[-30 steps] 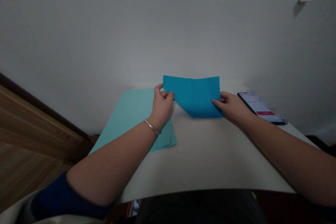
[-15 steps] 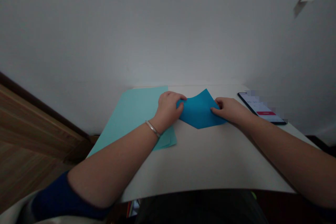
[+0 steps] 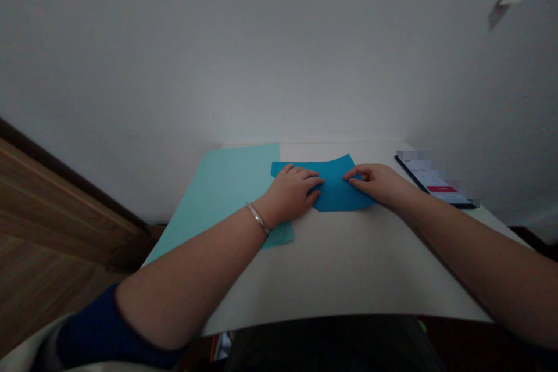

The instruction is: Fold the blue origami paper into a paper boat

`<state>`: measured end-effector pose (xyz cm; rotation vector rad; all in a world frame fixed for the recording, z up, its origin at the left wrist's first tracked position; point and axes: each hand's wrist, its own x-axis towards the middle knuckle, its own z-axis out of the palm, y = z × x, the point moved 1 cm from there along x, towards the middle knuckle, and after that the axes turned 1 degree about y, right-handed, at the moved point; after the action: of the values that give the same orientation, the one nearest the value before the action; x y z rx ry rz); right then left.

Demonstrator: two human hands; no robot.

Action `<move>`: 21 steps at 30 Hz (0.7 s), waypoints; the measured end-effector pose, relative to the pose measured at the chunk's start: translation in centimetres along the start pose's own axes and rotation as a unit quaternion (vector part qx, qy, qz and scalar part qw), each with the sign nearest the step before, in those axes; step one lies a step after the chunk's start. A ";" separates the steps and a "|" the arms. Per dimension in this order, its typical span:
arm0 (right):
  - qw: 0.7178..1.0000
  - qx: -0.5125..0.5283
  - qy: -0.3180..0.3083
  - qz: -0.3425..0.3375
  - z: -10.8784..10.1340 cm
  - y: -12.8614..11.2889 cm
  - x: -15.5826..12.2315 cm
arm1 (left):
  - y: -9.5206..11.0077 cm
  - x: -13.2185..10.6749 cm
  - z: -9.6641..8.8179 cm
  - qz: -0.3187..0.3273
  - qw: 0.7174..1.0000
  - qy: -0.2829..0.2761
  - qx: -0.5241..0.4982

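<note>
Blue paper [image 3: 335, 193] is at the far middle of the white table [image 3: 331, 267], best steadied with even pressure from our left hand [image 3: 295, 190], laid loosely over it, though whether our right hand [image 3: 372, 180] pinches its right end we cannot tell.

From the person's head, the one camera is looking forward and down over the near edge of the white table [image 3: 349, 267], facing the wall [image 3: 279, 52] that is filling most of the upper view. It is taking in the surface from nearby at a wide angle, with the left hand [image 3: 293, 190] and right hand [image 3: 375, 181] sitting just below mid-height.
</note>
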<state>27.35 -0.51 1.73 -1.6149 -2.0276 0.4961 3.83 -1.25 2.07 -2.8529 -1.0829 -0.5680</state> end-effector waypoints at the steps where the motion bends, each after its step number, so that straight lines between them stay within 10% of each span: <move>1: 0.999 0.028 -0.011 -0.011 0.1 0.1 0.1 | -0.1 0.0 0.2 -0.007 1.000 -0.002 0.001; 11: 0.918 0.390 -0.055 0.037 1.1 0.1 0.1 | -1.1 -0.1 1.1 -0.030 0.999 -0.019 -0.027; 21: 0.979 -0.010 0.072 -0.188 0.2 0.9 0.0 | -1.4 -0.3 1.0 -0.012 0.997 -0.070 -0.026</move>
<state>27.98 -0.24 1.04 -1.1954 -2.1620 0.2130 3.02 -0.16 0.94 -2.9679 -1.1385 -0.4072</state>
